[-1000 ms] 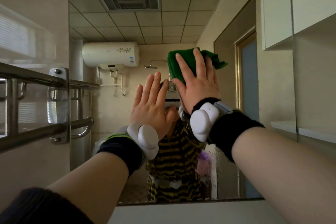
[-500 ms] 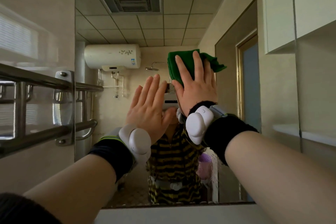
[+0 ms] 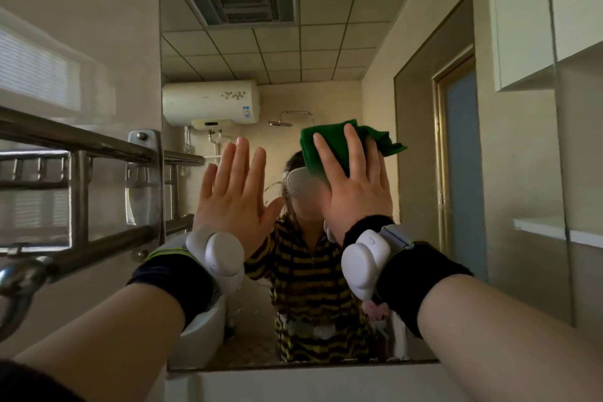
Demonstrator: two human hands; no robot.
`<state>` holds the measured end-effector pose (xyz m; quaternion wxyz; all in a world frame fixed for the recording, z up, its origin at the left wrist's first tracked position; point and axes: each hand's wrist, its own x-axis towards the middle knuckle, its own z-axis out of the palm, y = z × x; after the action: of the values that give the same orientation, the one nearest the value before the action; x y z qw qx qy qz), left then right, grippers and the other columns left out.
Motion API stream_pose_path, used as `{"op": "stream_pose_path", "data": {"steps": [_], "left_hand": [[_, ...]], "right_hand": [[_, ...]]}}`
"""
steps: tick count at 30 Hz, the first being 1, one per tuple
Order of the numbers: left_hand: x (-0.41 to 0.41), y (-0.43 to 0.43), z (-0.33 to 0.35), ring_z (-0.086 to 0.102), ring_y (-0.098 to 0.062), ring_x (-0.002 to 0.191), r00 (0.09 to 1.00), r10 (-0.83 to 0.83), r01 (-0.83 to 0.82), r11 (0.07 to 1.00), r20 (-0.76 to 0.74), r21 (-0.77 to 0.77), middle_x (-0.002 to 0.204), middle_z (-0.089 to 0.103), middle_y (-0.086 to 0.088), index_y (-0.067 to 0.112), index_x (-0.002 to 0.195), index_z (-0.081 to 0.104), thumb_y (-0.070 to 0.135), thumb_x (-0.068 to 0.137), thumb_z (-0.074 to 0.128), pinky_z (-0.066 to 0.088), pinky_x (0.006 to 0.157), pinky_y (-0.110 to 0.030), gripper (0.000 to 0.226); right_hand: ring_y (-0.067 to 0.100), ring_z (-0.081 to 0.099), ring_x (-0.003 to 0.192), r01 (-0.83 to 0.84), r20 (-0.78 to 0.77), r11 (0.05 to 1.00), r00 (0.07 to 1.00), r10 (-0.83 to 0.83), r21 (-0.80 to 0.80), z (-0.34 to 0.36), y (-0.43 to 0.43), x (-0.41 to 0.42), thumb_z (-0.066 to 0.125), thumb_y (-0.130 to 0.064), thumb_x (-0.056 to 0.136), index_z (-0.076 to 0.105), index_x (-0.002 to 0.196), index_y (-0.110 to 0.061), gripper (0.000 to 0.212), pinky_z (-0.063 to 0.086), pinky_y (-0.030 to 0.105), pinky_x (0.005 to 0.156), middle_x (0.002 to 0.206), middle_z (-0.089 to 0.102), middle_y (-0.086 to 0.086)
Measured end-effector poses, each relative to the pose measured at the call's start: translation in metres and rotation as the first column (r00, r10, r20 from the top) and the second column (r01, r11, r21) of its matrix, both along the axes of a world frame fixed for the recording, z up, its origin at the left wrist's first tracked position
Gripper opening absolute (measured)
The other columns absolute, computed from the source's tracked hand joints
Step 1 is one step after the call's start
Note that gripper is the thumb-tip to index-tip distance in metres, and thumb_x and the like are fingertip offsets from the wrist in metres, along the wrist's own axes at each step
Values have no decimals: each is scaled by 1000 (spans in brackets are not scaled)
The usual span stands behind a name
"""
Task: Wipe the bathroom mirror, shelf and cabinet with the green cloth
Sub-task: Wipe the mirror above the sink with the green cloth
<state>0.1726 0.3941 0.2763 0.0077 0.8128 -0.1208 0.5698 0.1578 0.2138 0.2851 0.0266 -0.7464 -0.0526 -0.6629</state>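
Pressing the green cloth (image 3: pixel 329 143) to the mirror (image 3: pixel 326 42), the right hand (image 3: pixel 355 192) lays straight fingers over it, pointing toward the top edge; the left hand (image 3: pixel 233 196), fingers spread, empty, sits just beside.

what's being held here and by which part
No grip: the right hand presses the green cloth flat on the mirror with straight fingers over its lower half; the left hand holds nothing.

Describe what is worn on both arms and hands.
The left hand and right hand are ungloved. Each wrist wears a rounded white pod on a black wristband; the left band is edged yellow-green, the right has a grey clip. A dark sleeve shows at the left elbow.
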Motion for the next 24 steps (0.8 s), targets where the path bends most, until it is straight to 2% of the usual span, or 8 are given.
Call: {"op": "stream_pose_path", "data": {"steps": [4, 7, 10, 15, 20, 24], "left_hand": [[5, 1, -1, -26, -15, 139, 1000, -24, 24, 1000, 2, -2, 151, -25, -1, 23, 147, -14, 63, 88, 9, -17, 111, -34, 75], [7, 1, -1, -23, -15, 140, 999, -36, 36, 999, 15, -8, 152, -23, -2, 22, 148, -12, 63, 87, 8, -13, 113, -36, 76], [7, 1, -2, -19, -17, 141, 999, -42, 42, 999, 32, -9, 152, -21, -3, 21, 149, -7, 63, 87, 10, -11, 114, -37, 76], [9, 2, -4, -20, -19, 142, 997, -65, 65, 998, 42, -1, 153, -21, -3, 23, 146, -14, 63, 90, 13, -15, 113, -36, 74], [12, 2, -5, -20, -19, 142, 996, -64, 64, 998, 56, -3, 154, -20, -3, 24, 145, -15, 62, 86, 4, -12, 114, -37, 73], [13, 2, -6, -17, -20, 142, 995, -75, 76, 997, 61, -8, 154, -17, -3, 23, 145, -12, 62, 86, 5, -11, 114, -37, 73]], "right_hand": [[37, 17, 136, 1, -43, 1000, 999, -2, -17, 6, -1, 1, 43, -47, 90, 24, 144, -38, 58, 15, 46, 111, 153, 19, 8], [32, 8, 137, 19, -75, 999, 997, -21, -25, 19, 1, 2, 39, -50, 91, 16, 144, -43, 58, 10, 44, 112, 155, 11, 3], [34, 9, 138, 29, -62, 999, 998, -31, -38, 38, 8, 3, 40, -50, 91, 16, 144, -42, 59, 10, 44, 113, 155, 9, 3], [34, 11, 139, 48, -40, 997, 998, -50, -53, 67, 18, 7, 38, -51, 92, 15, 144, -42, 58, 11, 44, 113, 155, 9, 4], [35, 14, 138, 40, 11, 999, 999, -40, 1, 65, 28, 12, 38, -49, 92, 18, 144, -40, 56, 11, 44, 114, 155, 11, 4], [35, 16, 138, 30, 16, 999, 999, -30, 34, 58, 34, 12, 37, -50, 92, 18, 144, -40, 56, 10, 44, 114, 155, 12, 4]]}}
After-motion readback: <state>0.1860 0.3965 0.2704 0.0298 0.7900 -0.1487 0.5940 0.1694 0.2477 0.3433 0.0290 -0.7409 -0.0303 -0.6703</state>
